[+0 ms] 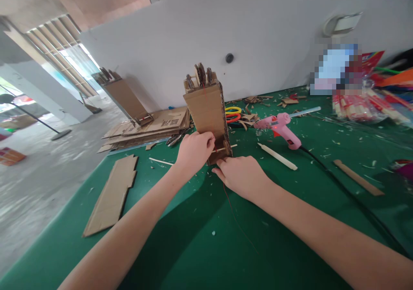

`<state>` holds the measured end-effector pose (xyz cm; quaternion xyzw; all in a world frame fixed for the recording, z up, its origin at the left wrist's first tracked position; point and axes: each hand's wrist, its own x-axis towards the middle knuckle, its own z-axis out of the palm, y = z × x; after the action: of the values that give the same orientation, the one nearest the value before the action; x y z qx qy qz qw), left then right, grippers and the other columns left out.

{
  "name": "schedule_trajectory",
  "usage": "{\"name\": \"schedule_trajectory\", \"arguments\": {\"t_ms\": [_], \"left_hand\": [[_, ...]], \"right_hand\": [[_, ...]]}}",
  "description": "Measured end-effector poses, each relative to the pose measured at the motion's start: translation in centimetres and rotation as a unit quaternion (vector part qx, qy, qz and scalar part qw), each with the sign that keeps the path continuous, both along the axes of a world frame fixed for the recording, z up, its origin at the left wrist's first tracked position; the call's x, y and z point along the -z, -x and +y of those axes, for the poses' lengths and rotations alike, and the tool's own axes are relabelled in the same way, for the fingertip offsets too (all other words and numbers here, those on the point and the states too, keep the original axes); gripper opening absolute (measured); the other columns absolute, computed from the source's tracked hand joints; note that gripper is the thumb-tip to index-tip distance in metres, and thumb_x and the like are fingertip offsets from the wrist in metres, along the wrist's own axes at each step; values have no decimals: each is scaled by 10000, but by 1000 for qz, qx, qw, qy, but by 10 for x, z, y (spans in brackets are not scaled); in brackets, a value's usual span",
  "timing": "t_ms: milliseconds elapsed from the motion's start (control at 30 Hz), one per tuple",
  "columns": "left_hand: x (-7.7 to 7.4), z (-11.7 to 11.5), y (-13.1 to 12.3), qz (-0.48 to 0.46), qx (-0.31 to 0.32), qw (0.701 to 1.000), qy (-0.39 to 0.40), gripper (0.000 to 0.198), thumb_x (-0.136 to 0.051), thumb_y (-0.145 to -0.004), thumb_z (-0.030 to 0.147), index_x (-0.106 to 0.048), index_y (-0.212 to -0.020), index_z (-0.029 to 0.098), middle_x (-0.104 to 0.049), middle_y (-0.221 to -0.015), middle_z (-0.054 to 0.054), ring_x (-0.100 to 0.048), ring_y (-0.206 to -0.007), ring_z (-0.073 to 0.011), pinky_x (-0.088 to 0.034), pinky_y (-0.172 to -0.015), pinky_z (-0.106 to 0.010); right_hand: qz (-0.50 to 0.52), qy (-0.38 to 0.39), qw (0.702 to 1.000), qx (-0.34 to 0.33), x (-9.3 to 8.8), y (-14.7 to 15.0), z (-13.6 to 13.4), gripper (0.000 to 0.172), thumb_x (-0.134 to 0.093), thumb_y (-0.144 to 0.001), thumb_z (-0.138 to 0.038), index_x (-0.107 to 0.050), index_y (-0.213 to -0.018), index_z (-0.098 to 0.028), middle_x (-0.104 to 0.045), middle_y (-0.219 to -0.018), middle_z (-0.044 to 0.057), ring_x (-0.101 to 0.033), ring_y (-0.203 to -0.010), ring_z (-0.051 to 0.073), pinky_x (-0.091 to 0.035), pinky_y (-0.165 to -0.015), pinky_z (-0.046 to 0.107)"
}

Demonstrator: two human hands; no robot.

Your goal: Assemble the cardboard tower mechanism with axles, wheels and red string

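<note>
One cardboard tower (209, 115) stands upright near the middle of the green table (193, 260), between your hands. Its main walls look joined, rounded pieces (200, 75) sit in the top, and a thin stick (234, 146) crosses low down. Red thread (229, 204) shows on its front, but a tail trails across the table, so fastening or trimming seems left. Your left hand (195, 149) has its fingers closed in a pinch at the front; I cannot tell whether thread lies between them. Your right hand (240, 174) rests at the base, thumb apart; its grip cannot be told. Farther out, a pink glue gun (282, 128) lies right, a flat cardboard piece (111, 195) left, unattached, and a similar second tower (127, 100) stands behind.
</note>
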<state>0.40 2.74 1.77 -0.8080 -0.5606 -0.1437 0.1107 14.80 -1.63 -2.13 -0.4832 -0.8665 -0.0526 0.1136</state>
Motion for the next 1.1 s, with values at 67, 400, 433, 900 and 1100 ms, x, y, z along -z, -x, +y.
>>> {"name": "schedule_trajectory", "arguments": {"t_ms": [67, 400, 433, 900, 1100], "left_hand": [[0, 0, 0, 0, -2, 1000, 3, 264, -387, -876, 253, -649, -863, 218, -646, -732, -27, -584, -699, -181, -412, -684, -308], [2, 0, -1, 5, -11, 1000, -3, 255, -397, -877, 258, -644, -844, 207, -650, -728, -33, -590, -707, -188, -422, -681, -320], [2, 0, -1, 7, -13, 1000, -6, 255, -399, -877, 260, -644, -839, 204, -652, -729, -34, -592, -711, -192, -423, -685, -327], [0, -1, 1, -6, -12, 1000, 3, 251, -391, -874, 272, -632, -866, 201, -674, -774, -35, -596, -763, -206, -426, -710, -343], [-19, -7, 12, 10, 15, 999, 39, 245, -396, -856, 278, -636, -875, 229, -656, -773, -26, -558, -828, -222, -420, -741, -355]], "right_hand": [[3, -6, 1000, -1, 2, -1, 0, 291, -349, -915, -325, -606, -897, -190, -685, -808, 61, -654, -666, 224, -386, -520, 292], [-1, -6, 1000, -23, 2, 0, -2, 321, -323, -916, -300, -614, -867, -172, -674, -804, 75, -637, -682, 212, -375, -533, 285], [0, -8, 1000, -23, 2, 0, -2, 318, -327, -913, -302, -613, -866, -171, -673, -804, 74, -636, -681, 211, -373, -531, 285], [23, -46, 999, -14, -1, -3, -2, 299, -332, -900, -295, -594, -813, -179, -670, -756, 42, -613, -608, 178, -235, -480, 278], [111, -103, 988, 31, -8, -15, 5, 226, -349, -882, -276, -557, -843, -197, -653, -743, 12, -553, -559, 131, -192, -481, 271]]}}
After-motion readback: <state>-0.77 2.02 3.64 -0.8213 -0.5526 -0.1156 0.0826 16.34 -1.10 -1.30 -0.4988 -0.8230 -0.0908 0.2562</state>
